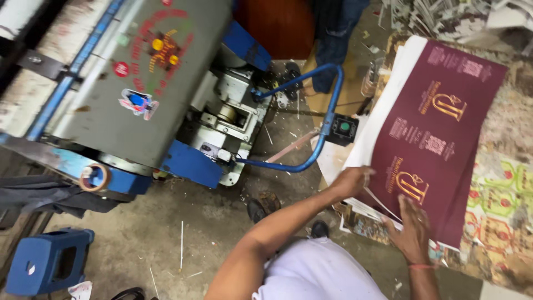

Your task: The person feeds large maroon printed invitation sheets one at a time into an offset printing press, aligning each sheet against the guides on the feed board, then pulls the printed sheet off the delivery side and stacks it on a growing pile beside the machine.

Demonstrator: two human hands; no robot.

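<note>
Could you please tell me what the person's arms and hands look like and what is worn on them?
Both forearms are bare. The left hand wears nothing visible. The right hand has a thin red thread band around the wrist. A white garment covers the torso.

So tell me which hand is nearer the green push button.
Left. The left hand grips the maroon sheets' edge just below the green push button; the right hand lies flat on the maroon sheets, farther off.
</note>
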